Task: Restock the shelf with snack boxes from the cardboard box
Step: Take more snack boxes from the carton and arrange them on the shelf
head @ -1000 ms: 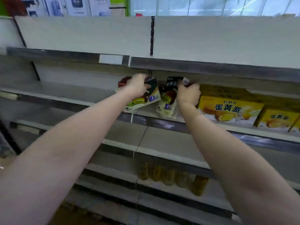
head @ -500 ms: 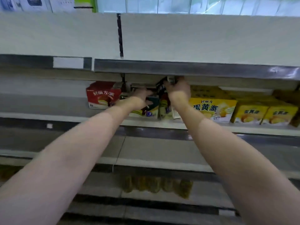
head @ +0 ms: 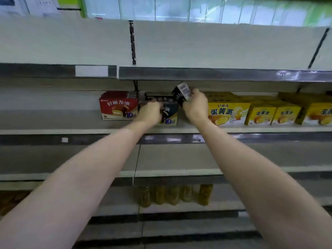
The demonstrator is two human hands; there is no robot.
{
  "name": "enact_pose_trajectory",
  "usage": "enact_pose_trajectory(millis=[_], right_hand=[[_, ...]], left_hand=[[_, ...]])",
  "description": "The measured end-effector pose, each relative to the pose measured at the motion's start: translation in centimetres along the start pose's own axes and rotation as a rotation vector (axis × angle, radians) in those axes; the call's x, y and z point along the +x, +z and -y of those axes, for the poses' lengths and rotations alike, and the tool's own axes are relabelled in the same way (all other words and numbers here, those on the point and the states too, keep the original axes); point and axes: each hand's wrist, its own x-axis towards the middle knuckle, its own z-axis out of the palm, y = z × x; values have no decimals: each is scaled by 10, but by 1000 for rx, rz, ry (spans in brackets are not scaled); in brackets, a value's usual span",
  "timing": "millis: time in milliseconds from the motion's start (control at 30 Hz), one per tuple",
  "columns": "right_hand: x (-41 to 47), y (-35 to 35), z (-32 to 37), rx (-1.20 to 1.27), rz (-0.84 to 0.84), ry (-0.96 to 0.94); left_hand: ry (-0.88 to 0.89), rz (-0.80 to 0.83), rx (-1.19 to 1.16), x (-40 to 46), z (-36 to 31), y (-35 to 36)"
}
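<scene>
On the grey metal shelf (head: 71, 129), a row of yellow cardboard snack boxes (head: 228, 112) stands at the right and a red cardboard snack box (head: 117, 106) at the left. Between them, the left hand (head: 150, 112) curls round a dark snack box (head: 169, 114) resting on the shelf, while the right hand (head: 196, 105) grips a second dark box (head: 181, 93), tilted, above it.

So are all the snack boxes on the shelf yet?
Not yet. A red box and a row of yellow boxes already stand on the shelf. The left hand holds a dark box standing on the shelf, and the right hand grips another dark box, tilted above it. That one still needs setting down. The cardboard box is out of view, so what's left is unclear.
</scene>
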Motion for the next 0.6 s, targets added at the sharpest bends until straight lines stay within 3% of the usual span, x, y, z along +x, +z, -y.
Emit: enact_pose_trajectory(millis=[133, 300, 400, 467, 600], right_hand=[[-31, -9, 16, 161, -47, 85], [-59, -11, 42, 430, -82, 273], [-73, -3, 50, 563, -35, 397], [-83, 0, 54, 564, 5, 418], [-89, 7, 54, 319, 47, 399]], left_hand=[[-75, 47, -283, -13, 8, -9], [-134, 342, -784, -32, 11, -37], [-172, 366, -1041, -44, 15, -45], [-211, 324, -1142, -53, 20, -51], [-248, 290, -1095, -72, 33, -65]])
